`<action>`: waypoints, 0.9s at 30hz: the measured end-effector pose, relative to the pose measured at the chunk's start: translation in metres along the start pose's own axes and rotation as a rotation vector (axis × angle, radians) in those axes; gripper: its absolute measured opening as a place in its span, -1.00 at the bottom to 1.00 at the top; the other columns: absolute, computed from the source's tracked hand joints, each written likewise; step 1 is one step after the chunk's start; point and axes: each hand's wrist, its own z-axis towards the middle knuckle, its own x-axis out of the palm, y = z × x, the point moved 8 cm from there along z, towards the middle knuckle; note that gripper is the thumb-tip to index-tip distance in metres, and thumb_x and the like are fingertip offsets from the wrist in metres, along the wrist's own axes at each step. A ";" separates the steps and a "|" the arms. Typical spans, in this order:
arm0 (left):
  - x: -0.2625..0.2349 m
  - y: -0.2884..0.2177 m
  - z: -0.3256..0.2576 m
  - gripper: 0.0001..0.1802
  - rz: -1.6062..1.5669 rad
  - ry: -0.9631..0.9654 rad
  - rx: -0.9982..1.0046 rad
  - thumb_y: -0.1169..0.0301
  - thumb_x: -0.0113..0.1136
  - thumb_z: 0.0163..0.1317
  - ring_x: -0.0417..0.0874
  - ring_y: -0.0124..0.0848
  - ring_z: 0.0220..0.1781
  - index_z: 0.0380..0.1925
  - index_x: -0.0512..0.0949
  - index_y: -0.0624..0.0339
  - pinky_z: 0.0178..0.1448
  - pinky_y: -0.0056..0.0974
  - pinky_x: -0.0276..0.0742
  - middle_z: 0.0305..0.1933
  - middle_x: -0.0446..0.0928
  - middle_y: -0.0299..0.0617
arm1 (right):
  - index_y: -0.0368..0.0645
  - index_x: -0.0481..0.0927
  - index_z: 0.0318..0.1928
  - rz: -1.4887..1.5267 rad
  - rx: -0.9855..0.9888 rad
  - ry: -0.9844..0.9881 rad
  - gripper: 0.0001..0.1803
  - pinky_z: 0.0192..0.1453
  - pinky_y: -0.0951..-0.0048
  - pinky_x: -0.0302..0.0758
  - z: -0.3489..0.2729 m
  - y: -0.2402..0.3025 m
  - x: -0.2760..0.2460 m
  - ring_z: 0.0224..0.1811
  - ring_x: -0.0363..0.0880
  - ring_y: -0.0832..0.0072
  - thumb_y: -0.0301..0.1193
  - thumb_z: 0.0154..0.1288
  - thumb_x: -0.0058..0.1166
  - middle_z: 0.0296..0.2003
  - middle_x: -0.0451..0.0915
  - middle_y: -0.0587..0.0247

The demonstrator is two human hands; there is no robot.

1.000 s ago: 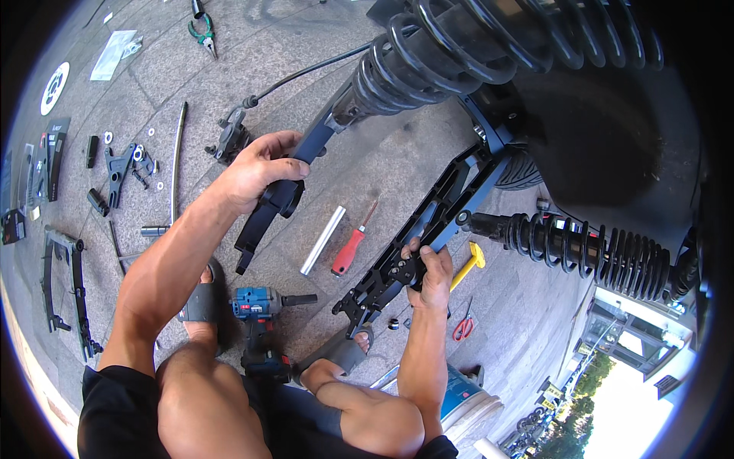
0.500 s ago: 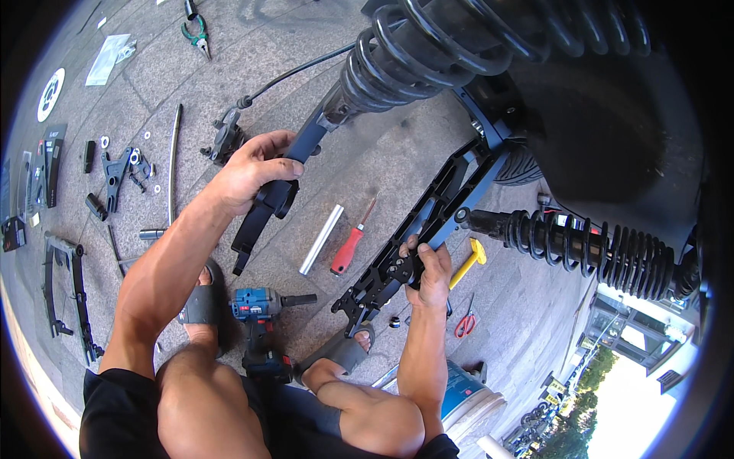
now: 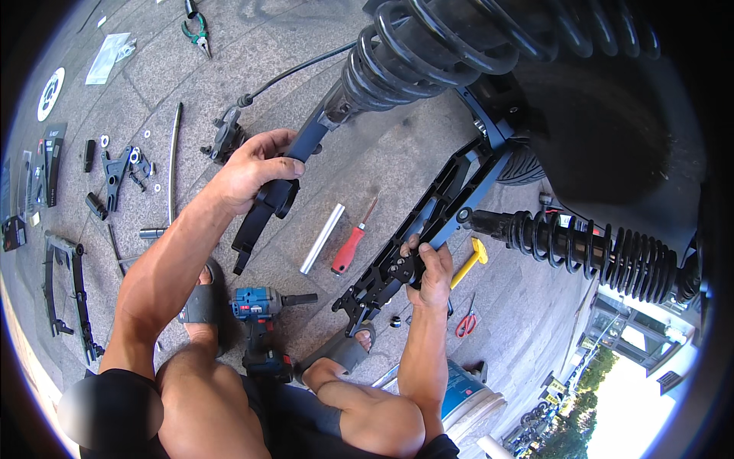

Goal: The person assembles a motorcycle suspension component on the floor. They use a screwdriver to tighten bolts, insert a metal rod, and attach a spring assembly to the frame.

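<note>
With fingers wrapped round it, my left hand (image 3: 258, 170) holds a flat black metal arm (image 3: 264, 218) just below the end of a large black coil-spring shock absorber (image 3: 397, 65). My right hand (image 3: 430, 275) is closed round a black cut-out swingarm (image 3: 375, 283), thumb on its side near several bolts. This swingarm slants up to the frame and wheel (image 3: 524, 164). A second coil-spring shock absorber (image 3: 589, 245) meets it just above my right hand. Between the two arms, a red-handled screwdriver (image 3: 350, 251) and a silver tube (image 3: 322, 239) lie on the ground.
A blue impact wrench (image 3: 260, 306) stands by my feet. Yellow hammer (image 3: 470, 264), red-handled scissors (image 3: 466, 325) and a bucket (image 3: 466, 398) are on the right. To the left lie a brake caliper (image 3: 224, 136), a long rod (image 3: 174, 161), black brackets (image 3: 115, 176) and green-handled pliers (image 3: 197, 37).
Both hands keep their holds and places. The upper shock absorber and frame have shifted very slightly in view. A blurred dark round shape now covers the lower left corner.
</note>
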 end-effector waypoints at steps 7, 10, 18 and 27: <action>0.000 0.000 0.000 -0.30 0.009 0.004 0.000 0.37 0.30 -0.17 0.51 -0.44 -0.18 0.09 0.43 0.36 0.00 -0.32 0.43 -0.16 0.51 -0.18 | -0.28 0.38 0.04 0.009 0.003 0.014 -0.69 -0.16 0.44 0.46 0.000 0.000 0.001 -0.27 0.46 0.40 -0.51 0.29 -0.05 -0.29 0.49 0.18; 0.000 0.000 0.000 -0.28 0.007 -0.007 -0.003 0.36 0.31 -0.17 0.51 -0.44 -0.17 0.10 0.43 0.36 0.00 -0.32 0.43 -0.15 0.51 -0.18 | -0.28 0.37 0.04 0.009 0.007 0.006 -0.69 -0.17 0.45 0.46 0.000 0.000 0.002 -0.28 0.45 0.40 -0.51 0.29 -0.05 -0.28 0.49 0.18; 0.002 -0.003 0.000 -0.26 0.016 -0.007 0.010 0.36 0.31 -0.17 0.52 -0.43 -0.16 0.12 0.41 0.37 0.02 -0.30 0.45 -0.15 0.51 -0.17 | -0.27 0.38 0.00 -0.002 0.002 0.001 -0.72 -0.18 0.45 0.46 0.000 0.001 0.002 -0.29 0.45 0.40 -0.52 0.28 -0.05 -0.28 0.49 0.18; 0.000 0.001 0.002 -0.30 0.004 -0.001 -0.018 0.38 0.30 -0.16 0.53 -0.45 -0.21 0.09 0.42 0.36 -0.04 -0.32 0.47 -0.19 0.52 -0.19 | -0.27 0.38 0.00 -0.020 -0.010 -0.012 -0.73 -0.17 0.43 0.49 0.002 -0.001 -0.002 -0.29 0.47 0.40 -0.52 0.29 -0.06 -0.28 0.51 0.18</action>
